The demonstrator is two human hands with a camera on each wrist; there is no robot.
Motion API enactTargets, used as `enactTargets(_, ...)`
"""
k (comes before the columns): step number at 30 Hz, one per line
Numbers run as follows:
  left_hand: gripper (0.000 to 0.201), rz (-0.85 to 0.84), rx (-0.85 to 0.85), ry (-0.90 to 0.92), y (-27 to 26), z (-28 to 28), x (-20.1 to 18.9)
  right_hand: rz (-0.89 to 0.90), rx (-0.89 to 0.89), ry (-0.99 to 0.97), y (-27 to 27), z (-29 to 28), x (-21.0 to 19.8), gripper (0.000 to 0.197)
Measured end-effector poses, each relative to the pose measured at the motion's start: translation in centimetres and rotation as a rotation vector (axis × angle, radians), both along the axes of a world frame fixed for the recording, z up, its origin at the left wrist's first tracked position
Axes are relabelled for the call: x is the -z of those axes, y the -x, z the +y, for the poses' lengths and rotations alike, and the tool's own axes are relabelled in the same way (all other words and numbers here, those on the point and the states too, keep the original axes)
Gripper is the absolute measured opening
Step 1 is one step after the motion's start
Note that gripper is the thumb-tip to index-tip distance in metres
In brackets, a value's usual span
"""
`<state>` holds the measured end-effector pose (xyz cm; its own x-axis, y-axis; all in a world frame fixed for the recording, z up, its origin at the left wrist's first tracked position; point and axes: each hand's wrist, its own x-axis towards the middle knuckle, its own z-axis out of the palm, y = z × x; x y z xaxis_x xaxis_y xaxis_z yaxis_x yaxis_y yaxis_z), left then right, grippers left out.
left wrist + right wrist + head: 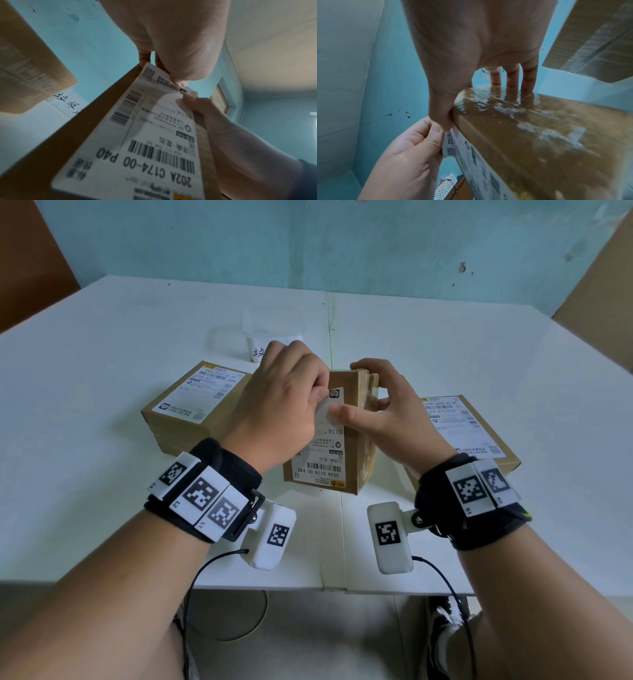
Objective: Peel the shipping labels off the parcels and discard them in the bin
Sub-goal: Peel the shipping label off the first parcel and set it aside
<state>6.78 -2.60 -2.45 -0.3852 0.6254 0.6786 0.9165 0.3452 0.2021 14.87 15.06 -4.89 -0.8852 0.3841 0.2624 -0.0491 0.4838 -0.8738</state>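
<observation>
Both wrists hover over the table [102, 371]. Left hand [281, 402] pinches the shipping label's [325, 446] lifted far corner; right hand [383, 409] clasps the middle parcel [363, 460], thumb pressing the label. Thin paper likely tears, so peeling slowly from that corner seems wise.

bin [270, 337]: lower part hidden behind left hand [281, 405] | middle parcel's label [322, 446]: upper left covered by that hand | right parcel [472, 433]: near corner behind right wrist
</observation>
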Motion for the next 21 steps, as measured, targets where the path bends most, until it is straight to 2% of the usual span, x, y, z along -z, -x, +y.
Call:
enactTargets(5, 0.008, -0.012, 0.038, 0.021, -0.01, -0.19, -0.12, -0.007, -0.002, 0.018, 0.01, 0.21, -0.13, 0.069)
enactTargets(10, 0.011, -0.013, 0.056, 0.01, -0.01, -0.44, -0.17, -0.004, 0.006, 0.01, -0.15, 0.29, -0.2, 0.067)
enactTargets(13, 0.014, -0.009, 0.027, -0.034, 0.32, -0.59, -0.22, -0.01, 0.021, 0.03, -0.3, 0.42, -0.29, 0.073)
enactTargets(19, 0.036, -0.1, -0.025, -0.092, -0.1, -0.67, -0.28, -0.018, 0.02, 0.042, -0.43, 0.3, -0.47, 0.077)
enactTargets(21, 0.025, -0.015, -0.071, -0.084, 0.2, -0.6, -0.15, -0.029, 0.029, 0.046, -0.4, 0.34, -0.35, 0.076)
